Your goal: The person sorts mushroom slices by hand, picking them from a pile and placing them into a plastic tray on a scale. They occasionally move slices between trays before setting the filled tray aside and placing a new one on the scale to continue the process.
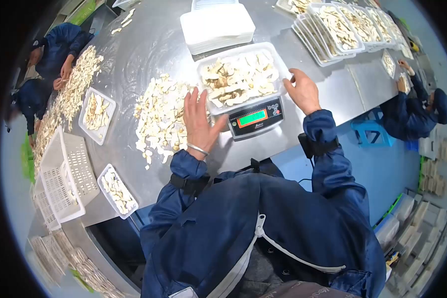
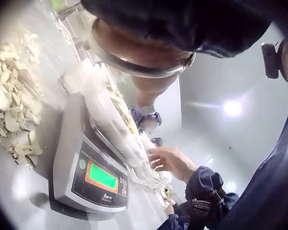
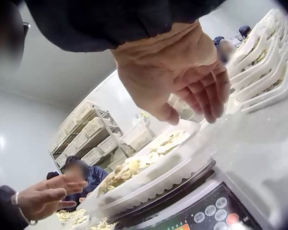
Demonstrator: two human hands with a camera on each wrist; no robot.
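Note:
A white plastic tray full of pale mushroom slices sits on a digital scale with a lit green display. My left hand is beside the tray's left side, fingers straight and thumb spread, above the edge of a loose heap of slices. At the tray's right end is my right hand, its thumb and fingertips close to the rim. The right wrist view shows that hand's fingers loosely bent and apart from the thumb, with nothing between them.
Behind the scale stands a stack of white trays. Filled trays lean in rows at the back right. Two small filled trays and a perforated basket are on the left. Other people work along the metal table.

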